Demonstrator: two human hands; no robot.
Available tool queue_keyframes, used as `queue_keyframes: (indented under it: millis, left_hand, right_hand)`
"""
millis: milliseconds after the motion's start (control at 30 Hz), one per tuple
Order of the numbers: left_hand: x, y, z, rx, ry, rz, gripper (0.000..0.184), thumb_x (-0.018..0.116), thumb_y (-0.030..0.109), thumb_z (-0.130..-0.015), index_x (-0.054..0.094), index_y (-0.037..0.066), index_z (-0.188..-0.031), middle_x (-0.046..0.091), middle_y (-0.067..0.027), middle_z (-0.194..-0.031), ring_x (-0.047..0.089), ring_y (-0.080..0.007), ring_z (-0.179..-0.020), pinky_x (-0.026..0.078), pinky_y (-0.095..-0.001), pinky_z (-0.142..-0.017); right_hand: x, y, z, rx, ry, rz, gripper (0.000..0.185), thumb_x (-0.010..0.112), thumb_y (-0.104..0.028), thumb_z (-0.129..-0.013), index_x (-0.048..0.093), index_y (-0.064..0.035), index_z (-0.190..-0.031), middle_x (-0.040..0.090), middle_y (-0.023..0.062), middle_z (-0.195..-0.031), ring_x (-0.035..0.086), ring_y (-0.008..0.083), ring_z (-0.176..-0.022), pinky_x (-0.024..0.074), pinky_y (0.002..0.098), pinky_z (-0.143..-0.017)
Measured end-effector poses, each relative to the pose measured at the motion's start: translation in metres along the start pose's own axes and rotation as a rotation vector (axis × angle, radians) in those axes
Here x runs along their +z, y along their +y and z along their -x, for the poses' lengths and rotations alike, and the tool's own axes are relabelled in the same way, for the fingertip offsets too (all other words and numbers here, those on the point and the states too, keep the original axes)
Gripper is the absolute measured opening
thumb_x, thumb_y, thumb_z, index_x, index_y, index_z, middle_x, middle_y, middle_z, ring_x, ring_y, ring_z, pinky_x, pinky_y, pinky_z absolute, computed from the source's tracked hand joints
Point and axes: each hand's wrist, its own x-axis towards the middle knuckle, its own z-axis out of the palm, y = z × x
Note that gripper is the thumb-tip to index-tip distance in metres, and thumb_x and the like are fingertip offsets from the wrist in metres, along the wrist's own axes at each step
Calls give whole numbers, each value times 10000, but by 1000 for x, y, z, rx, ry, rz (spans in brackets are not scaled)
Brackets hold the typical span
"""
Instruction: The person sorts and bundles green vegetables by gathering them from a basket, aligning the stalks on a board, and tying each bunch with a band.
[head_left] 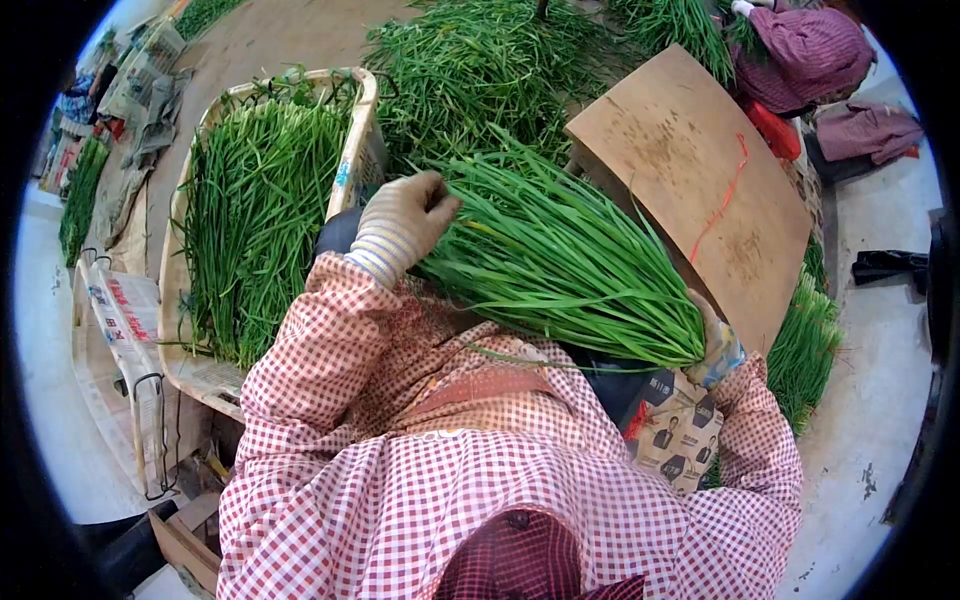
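A large bunch of long flat green leaves, looking like garlic chives (pixel 565 255), lies across my lap with its stem ends toward the right. My right hand (pixel 718 345), in a glove with a patterned cuff, is closed around those stem ends; its fingers are partly hidden by the bunch. My left hand (pixel 408 218), in a pale knitted glove, is held by the leaf tips with fingers curled toward the thumb. Whether a thin leaf is caught between them cannot be made out.
Left stands a cream plastic crate (pixel 357 140) packed with chives. Loose greens (pixel 480 75) are heaped ahead. A brown board (pixel 680 150) with a red string (pixel 727 205) slants at the right. Another person (pixel 805 55) works at top right. More bundled chives (pixel 808 350) lie beyond my right arm.
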Motion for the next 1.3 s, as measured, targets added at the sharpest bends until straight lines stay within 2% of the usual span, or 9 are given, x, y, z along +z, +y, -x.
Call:
queue_keyframes:
  millis: [200,300,400,500,700,800,900,1133,1300]
  left_hand:
    - [12,-19,23,-63,-72,136,285,723,232,-803,630,20,-969,669,-156,-798,654,-250,-723,507,-354,-667]
    - [20,-7,23,205,-40,130,472,731,181,-786,546,80,-1208,673,-167,-867,665,-311,-784,517,-374,-677]
    - [28,8,20,290,-149,-59,500,695,248,-819,489,102,-1251,645,-187,-812,638,-380,-773,505,-445,-656]
    - [39,11,11,400,-180,-169,370,640,291,-858,513,84,-1137,618,-186,-741,615,-404,-734,482,-476,-619]
    - [36,-1,8,497,-234,-98,211,602,249,-881,600,39,-895,596,-190,-724,601,-386,-693,476,-456,-601]
    - [42,-54,-21,-147,-73,479,274,553,281,-896,641,57,-1026,646,-226,-868,617,-405,-809,502,-457,-719]
    - [1,-38,-28,161,5,-64,232,599,195,-883,644,30,-1041,674,-203,-943,659,-314,-893,506,-383,-798]
    - [3,-9,-37,187,-113,167,234,689,137,-837,618,35,-1035,663,-155,-840,637,-199,-719,517,-321,-682]
    - [19,17,-29,344,-232,-18,471,676,185,-843,486,96,-1265,680,-172,-892,683,-321,-802,551,-397,-693]
  right_hand:
    - [-8,27,8,43,148,-28,902,735,-108,-816,119,-89,-1475,492,165,-1364,517,227,-1237,377,357,-1085]
    - [-14,29,2,257,379,-652,876,730,-103,-819,142,-75,-1468,510,154,-1352,529,229,-1225,401,356,-1064]
    - [-19,44,10,-34,164,253,855,725,-99,-822,160,-67,-1463,514,159,-1347,533,231,-1220,415,360,-1052]
    - [-11,38,9,48,276,-68,831,721,-103,-827,176,-36,-1451,537,166,-1318,554,237,-1195,427,357,-1038]
    - [9,-15,15,-270,175,544,808,739,-146,-797,246,-37,-1428,587,180,-1224,599,289,-1086,474,378,-928]
    - [20,-43,15,-470,177,827,799,749,-168,-782,281,-37,-1416,612,186,-1177,622,314,-1032,497,389,-873]
    - [30,-52,16,-583,201,949,791,758,-189,-767,316,-37,-1405,637,193,-1130,645,340,-978,521,400,-817]
    - [22,-32,21,-553,183,941,797,740,-163,-781,280,-45,-1422,631,201,-1141,645,355,-977,523,412,-821]
    - [21,-27,18,-554,155,885,810,731,-144,-790,250,-52,-1436,624,210,-1156,646,360,-986,524,415,-834]
